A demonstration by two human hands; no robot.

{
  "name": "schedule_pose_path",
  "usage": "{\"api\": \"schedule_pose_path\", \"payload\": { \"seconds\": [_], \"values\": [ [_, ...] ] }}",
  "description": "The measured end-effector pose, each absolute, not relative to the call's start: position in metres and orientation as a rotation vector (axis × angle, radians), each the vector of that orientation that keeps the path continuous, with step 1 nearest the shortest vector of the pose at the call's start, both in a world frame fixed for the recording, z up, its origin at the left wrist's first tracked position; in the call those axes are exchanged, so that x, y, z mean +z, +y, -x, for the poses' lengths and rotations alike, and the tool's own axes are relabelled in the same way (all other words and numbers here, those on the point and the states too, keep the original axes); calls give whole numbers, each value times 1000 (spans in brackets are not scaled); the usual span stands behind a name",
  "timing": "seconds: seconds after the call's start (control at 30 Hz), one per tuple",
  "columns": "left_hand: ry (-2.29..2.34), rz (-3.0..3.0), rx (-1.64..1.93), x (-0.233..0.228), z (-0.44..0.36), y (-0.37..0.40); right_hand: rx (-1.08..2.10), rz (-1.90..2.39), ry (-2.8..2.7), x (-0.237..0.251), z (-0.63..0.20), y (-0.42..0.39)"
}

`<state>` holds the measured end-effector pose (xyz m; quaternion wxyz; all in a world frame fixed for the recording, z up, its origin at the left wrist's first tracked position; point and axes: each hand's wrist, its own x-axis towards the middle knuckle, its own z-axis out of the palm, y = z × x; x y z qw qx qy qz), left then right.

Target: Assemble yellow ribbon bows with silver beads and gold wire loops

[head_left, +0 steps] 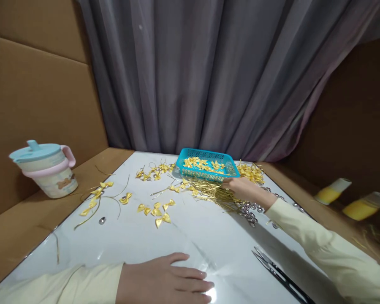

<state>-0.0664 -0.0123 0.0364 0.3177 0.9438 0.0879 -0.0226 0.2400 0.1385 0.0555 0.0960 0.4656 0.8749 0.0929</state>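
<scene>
At the bottom centre of the frame, the left hand (164, 280) lies flat and open on the white table (196, 236), holding nothing. Scissors (280, 274) lie at lower right. Further up, right of centre, the right hand (245, 190) reaches into the pile of gold wires (209, 192) just below the blue basket (207, 164); its fingers touch the strands, the grip unclear.

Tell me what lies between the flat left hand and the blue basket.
In the head view, loose yellow bows lie on the white table between left hand and blue basket.
</scene>
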Motion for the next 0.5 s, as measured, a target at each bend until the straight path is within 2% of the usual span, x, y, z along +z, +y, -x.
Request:
{"api": "schedule_pose_path", "payload": {
  "seconds": [0.23, 0.5],
  "values": [
    [198, -2474, -22, 28, 68, -11, 314, -1284, 2627, 44, -237, 130],
    [206, -2349, 2, 28, 66, -10, 426, -1529, 2693, 53, -242, 113]
  ]
}}
